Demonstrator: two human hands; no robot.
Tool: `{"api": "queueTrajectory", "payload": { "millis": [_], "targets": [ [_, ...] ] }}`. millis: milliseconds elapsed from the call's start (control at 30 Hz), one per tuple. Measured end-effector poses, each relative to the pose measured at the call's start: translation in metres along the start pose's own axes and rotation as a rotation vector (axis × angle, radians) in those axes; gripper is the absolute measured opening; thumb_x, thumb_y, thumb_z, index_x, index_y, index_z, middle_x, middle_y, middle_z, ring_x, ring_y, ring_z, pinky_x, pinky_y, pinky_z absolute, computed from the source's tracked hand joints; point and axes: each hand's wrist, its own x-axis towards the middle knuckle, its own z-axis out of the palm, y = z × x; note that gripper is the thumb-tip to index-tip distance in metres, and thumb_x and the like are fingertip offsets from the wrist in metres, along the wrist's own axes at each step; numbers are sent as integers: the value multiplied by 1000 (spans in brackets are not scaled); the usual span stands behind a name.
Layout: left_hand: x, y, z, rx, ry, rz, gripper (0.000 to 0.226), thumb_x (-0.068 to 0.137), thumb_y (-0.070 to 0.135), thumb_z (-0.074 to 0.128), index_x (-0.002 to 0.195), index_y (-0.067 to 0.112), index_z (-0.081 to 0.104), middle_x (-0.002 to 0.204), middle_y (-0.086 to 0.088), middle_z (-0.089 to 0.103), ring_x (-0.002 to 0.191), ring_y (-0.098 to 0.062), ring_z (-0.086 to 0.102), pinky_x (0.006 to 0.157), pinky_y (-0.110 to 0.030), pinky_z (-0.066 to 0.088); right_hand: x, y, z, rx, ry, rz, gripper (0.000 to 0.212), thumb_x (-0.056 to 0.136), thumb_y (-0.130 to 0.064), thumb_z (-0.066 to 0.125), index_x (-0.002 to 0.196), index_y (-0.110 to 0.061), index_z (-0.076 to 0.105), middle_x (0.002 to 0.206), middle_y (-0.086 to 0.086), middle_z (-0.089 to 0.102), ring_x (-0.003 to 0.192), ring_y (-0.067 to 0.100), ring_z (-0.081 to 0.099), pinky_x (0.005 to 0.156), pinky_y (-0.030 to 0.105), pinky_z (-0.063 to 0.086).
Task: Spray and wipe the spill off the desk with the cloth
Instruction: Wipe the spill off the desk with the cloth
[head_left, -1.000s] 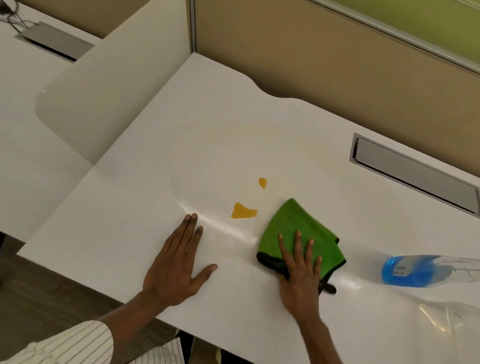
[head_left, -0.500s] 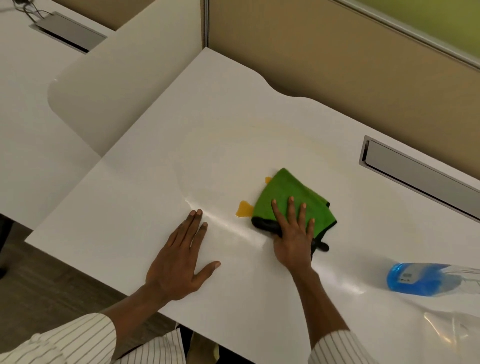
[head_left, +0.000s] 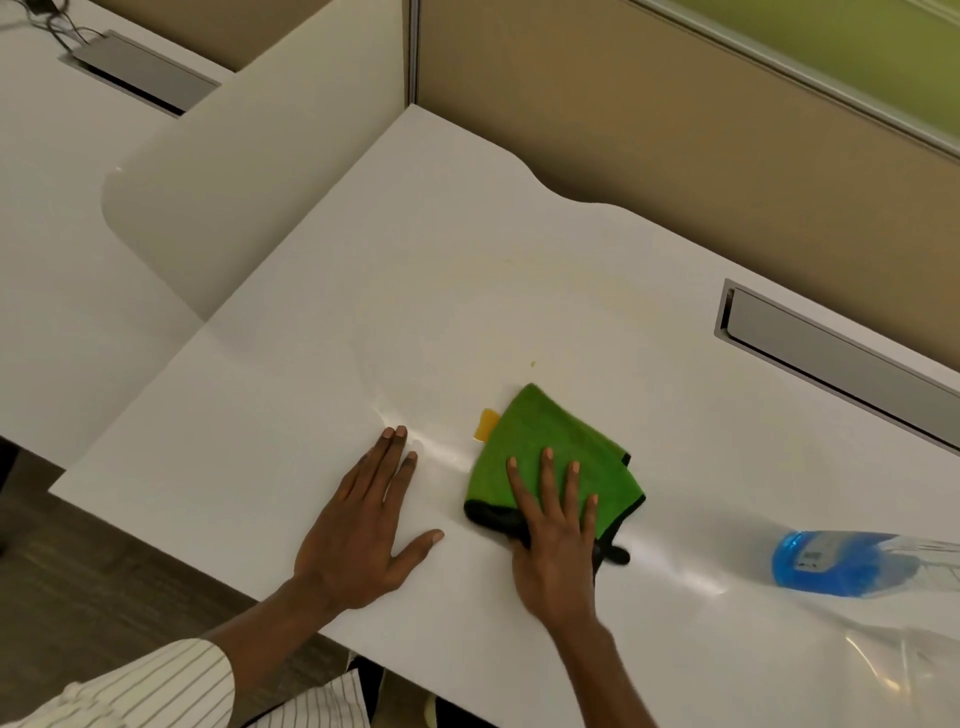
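A folded green cloth (head_left: 545, 447) with a black underside lies on the white desk (head_left: 467, 291). My right hand (head_left: 556, 540) presses flat on its near half, fingers spread. A patch of yellow spill (head_left: 486, 425) shows at the cloth's left edge, partly covered, and a tiny yellow speck (head_left: 532, 364) lies just beyond the cloth. My left hand (head_left: 363, 525) rests flat on the desk to the left of the cloth, fingers apart, holding nothing. A clear spray bottle with blue liquid (head_left: 831, 564) lies on its side at the right.
A grey cable hatch (head_left: 831, 353) is set into the desk at the back right. Beige partition walls (head_left: 675, 130) run behind. A neighbouring desk (head_left: 52, 208) lies to the left behind a rounded divider (head_left: 234, 171). The desk's front edge runs close to my forearms.
My right hand pushed the cloth away over the spill, then drew it back toward me. The smaller far blotch is gone, leaving a speck. My left hand stayed put.
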Motion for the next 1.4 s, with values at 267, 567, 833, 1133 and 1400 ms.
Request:
{"api": "queueTrajectory", "payload": {
  "millis": [267, 567, 833, 1133, 1400],
  "targets": [
    [-1, -2, 3, 2, 3, 10, 99, 106, 71, 53, 172, 2, 30, 187, -15, 10, 174, -30, 12, 133, -49, 32, -10, -9, 6, 16, 6, 11, 105, 86, -13, 56, 162, -51, -7, 173, -4, -26, 158, 30, -32, 130, 61, -9],
    [-2, -1, 4, -6, 6, 7, 98, 107, 72, 50, 172, 1, 30, 186, -16, 10, 174, -30, 12, 133, -48, 30, 148, 8, -41, 17, 10, 33, 81, 101, -21, 52, 165, -46, 9, 178, 2, -7, 162, 37, -14, 128, 67, -2],
    [-1, -3, 5, -15, 5, 6, 98, 107, 72, 50, 173, 3, 29, 187, -14, 9, 174, -29, 11, 134, -46, 26, 120, 4, -29, 27, -7, -14, 87, 98, -20, 56, 164, -48, 7, 178, -1, -7, 163, 36, -14, 129, 66, 1],
    [-3, -4, 10, -7, 48, 30, 100, 107, 71, 52, 173, 2, 26, 187, -16, 8, 174, -32, 12, 135, -46, 23, -23, -13, 7, -17, -49, -30, 107, 84, -9, 55, 161, -52, -7, 173, -8, -27, 158, 27, -32, 131, 57, -9],
    [-2, -4, 10, 11, 30, 19, 98, 106, 72, 52, 172, 1, 31, 187, -16, 8, 174, -31, 11, 134, -46, 24, 41, -9, -6, -9, -37, -68, 105, 85, -12, 54, 162, -53, -6, 174, -5, -24, 159, 31, -29, 130, 62, -6]
  ]
}}
